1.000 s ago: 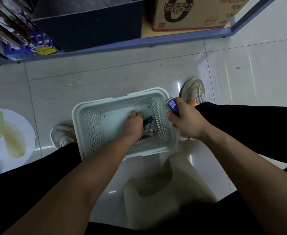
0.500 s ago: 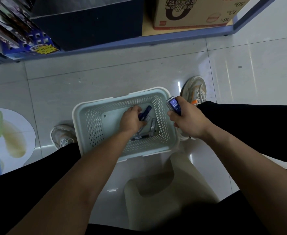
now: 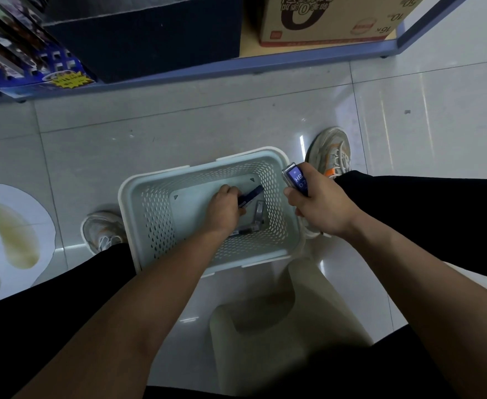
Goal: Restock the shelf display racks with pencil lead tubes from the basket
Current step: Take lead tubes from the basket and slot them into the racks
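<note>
A pale perforated basket (image 3: 153, 223) stands on the tiled floor between my feet. My left hand (image 3: 223, 210) is inside it and grips a dark blue pencil lead tube (image 3: 250, 195) that sticks out to the right of my fingers. Two or three more tubes (image 3: 258, 214) lie on the basket floor by its right wall. Just outside the basket's right rim, my right hand (image 3: 320, 204) holds a small bunch of blue lead tubes (image 3: 295, 180) marked HB 0.7.
The bottom shelf edge (image 3: 236, 69) runs across the top, carrying a dark bin (image 3: 150, 33), a cardboard box (image 3: 322, 18) and packaged goods (image 3: 20, 53) at left. A beige stool (image 3: 279, 326) is under me. A round floor sticker (image 3: 11, 240) lies left.
My left hand has risen from the basket floor with a blue tube gripped in it. The right hand has stayed beside the rim with its tubes.
</note>
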The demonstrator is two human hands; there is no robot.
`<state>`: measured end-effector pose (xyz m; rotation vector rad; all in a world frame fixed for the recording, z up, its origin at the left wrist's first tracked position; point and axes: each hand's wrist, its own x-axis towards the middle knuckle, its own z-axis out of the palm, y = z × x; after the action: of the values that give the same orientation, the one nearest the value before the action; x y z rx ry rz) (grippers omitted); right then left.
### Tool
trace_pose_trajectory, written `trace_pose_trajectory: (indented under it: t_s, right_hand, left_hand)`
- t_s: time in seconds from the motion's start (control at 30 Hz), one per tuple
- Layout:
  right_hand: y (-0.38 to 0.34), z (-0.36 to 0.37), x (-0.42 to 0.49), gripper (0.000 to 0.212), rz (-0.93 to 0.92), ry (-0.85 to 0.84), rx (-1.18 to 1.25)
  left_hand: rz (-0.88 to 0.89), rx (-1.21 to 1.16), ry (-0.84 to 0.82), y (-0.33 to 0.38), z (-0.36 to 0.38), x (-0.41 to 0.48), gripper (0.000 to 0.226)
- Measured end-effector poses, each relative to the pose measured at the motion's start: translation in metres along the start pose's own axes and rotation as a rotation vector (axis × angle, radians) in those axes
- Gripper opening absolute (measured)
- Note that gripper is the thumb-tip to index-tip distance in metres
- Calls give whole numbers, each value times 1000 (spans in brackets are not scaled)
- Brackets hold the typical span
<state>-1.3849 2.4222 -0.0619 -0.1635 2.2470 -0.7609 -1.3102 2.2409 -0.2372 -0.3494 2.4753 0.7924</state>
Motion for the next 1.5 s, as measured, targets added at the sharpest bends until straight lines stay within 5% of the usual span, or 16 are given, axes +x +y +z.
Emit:
trace_pose_trajectory:
  t_s: [0.43,0.6,0.87,1.03,1.2,1.33,1.5]
  right_hand:
    - [-1,1,2,25,7,2,14]
    - [-2,1,3,26,2,3,0]
    - [-3,1,2,27,-20,9,-10]
    - [-4,2,3,26,-20,9,-11]
    - [-4,2,4,25,-11,12,6]
    - [-2,2,4,22,-11,20,11]
    - [-2,2,4,20,-15,18,12]
  left_hand:
    - [84,74,-43,-11,-9,6,37]
    - [66,15,-227,-14,-28,16,21]
    - [-40,-90,-423,-35,-46,20,28]
    - [-147,-91,-268,-42,-55,13,25]
    - [16,-9,-202,-16,-31,5,52]
    - [111,165,-74,-3,-17,7,42]
    - [113,175,-135,-5,-20,10,47]
